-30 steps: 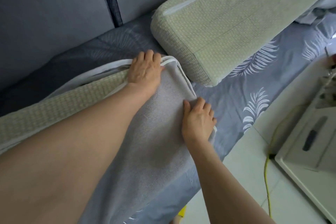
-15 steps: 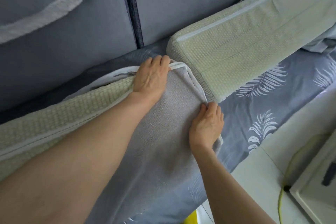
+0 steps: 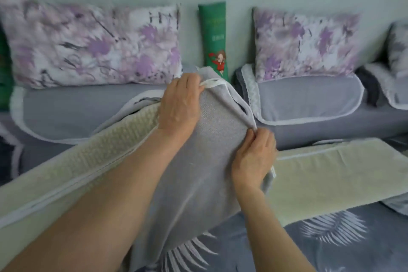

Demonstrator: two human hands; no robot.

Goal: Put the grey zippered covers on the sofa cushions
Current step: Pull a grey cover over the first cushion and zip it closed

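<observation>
Fingers (image 3: pixel 192 83) of the left hand (image 3: pixel 180 104) curl over the white-piped top edge of the grey cover (image 3: pixel 198 172) at frame centre. The right hand (image 3: pixel 254 154) pinches the cover's right seam. The cover sheathes the end of a pale green cushion (image 3: pixel 77 161) running to lower left. A second bare cushion (image 3: pixel 331 172) lies at right.

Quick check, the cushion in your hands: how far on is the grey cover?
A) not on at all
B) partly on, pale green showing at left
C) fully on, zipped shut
B: the grey cover wraps the end that the left hand and right hand grip, while the pale green cushion lies bare to the left.
</observation>
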